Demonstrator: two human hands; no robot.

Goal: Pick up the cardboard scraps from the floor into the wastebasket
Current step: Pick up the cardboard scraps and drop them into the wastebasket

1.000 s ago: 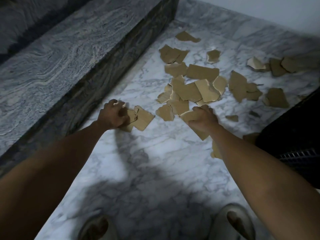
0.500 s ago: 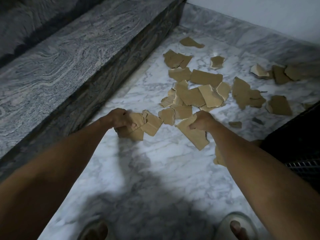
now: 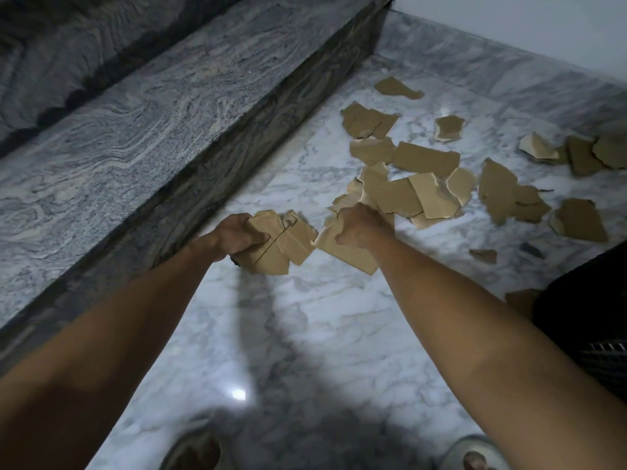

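My left hand (image 3: 234,237) grips a small stack of brown cardboard scraps (image 3: 285,244), lifted off the white marble floor (image 3: 305,334). My right hand (image 3: 359,225) is closed on a larger flat cardboard piece (image 3: 349,254) that hangs below the fist. The two handfuls nearly touch. Beyond my hands, several more torn scraps (image 3: 420,191) lie scattered over the floor toward the far wall. A black mesh wastebasket (image 3: 597,330) shows at the right edge, partly cut off.
A dark grey stone step (image 3: 152,106) runs along the left, its riser bordering the floor. A pale wall (image 3: 543,32) closes the far side. My two slippered feet (image 3: 193,451) stand at the bottom edge. One scrap (image 3: 519,300) lies beside the wastebasket.
Both hands have lifted off the floor with their scraps and drawn closer together. The left handful is raised higher than before.
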